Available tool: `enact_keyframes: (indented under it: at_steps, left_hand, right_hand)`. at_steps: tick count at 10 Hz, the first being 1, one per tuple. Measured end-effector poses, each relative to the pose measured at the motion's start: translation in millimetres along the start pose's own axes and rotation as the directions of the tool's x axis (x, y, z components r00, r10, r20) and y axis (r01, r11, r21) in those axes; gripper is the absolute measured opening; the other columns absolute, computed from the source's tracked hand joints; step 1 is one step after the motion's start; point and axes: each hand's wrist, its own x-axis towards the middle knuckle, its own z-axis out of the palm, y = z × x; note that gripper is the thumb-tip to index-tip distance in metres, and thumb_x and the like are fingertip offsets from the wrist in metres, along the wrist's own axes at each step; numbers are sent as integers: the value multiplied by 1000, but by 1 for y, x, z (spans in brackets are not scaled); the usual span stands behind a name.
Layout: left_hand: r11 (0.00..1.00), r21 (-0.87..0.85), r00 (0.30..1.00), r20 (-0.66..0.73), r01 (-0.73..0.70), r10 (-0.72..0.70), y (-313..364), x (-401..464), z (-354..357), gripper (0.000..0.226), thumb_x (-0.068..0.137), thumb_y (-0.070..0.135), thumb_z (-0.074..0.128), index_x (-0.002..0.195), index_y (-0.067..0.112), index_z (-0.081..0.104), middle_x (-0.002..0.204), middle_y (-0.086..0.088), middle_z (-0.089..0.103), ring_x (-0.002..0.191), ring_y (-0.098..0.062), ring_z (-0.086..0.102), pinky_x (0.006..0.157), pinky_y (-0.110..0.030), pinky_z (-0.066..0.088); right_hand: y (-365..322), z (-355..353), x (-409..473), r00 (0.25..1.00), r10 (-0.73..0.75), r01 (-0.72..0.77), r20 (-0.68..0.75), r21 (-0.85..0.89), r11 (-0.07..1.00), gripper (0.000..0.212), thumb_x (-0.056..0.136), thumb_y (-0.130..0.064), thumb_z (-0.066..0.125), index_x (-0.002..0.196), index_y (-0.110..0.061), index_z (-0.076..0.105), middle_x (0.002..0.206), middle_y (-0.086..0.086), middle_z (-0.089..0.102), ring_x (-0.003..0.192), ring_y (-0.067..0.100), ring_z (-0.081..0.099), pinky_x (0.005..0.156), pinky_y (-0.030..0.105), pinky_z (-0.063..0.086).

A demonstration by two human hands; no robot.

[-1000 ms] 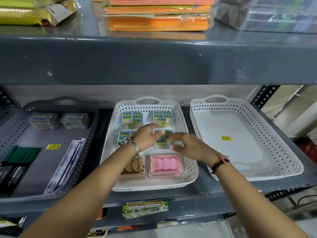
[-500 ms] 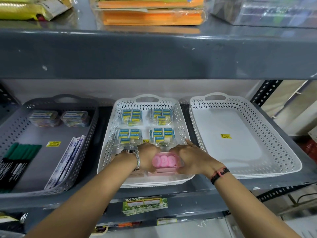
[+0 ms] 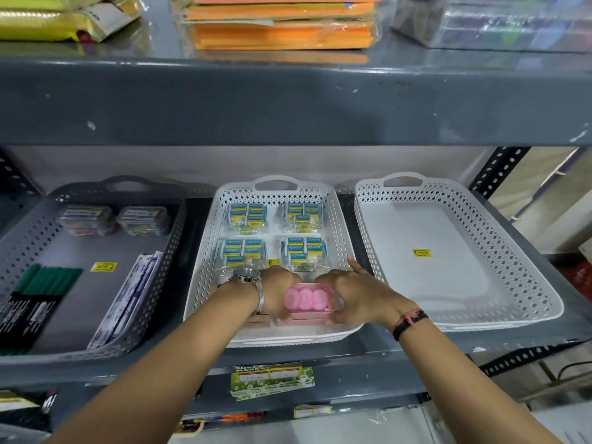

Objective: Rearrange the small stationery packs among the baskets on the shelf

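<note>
The pink pack (image 3: 306,299) sat directly between our two hands, at the near end of the middle white basket (image 3: 205,261), with its long axis running from one hand to the other, so each short end met a palm. Our left hand (image 3: 280,291) was curled against its left end and our right hand (image 3: 347,291) against its right end, both closed onto it, though we could not tell whether it was lifted clear or resting on what looked like another pink box just under it. Neither hand was nearer; the pack was shared evenly. Just beyond our knuckles lay the blue and yellow packs (image 3: 302,253), close to the fingers. Out past our right hand stood the right white basket (image 3: 528,277), bare inside but for a yellow sticker; past our left, the grey basket (image 3: 173,238). We judged a carry to the right would call for a lift over both rims.
</note>
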Motion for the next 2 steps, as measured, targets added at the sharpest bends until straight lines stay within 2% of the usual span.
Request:
enact_keyframes:
  at_steps: [1,2]
  left_hand:
    - [1000,2,1000,-7,2,-2,2,-2,-2,49,76,23,69,121,11,52,119,-11,62,108,-26,57,81,-26,44]
    - [999,-28,995,-94,29,-31,6,-8,-8,54,82,27,62,131,11,44,127,-11,57,118,-27,51,95,-29,39]
  right_hand:
    - [1,-1,-1,1000,-16,16,4,25,1000,70,76,-33,67,138,-18,38,139,3,50,133,17,41,119,38,-7]
    - [1,-7,-4,1000,-10,11,-6,55,998,80,76,-35,68,144,-15,29,148,5,39,138,18,33,120,38,-1]
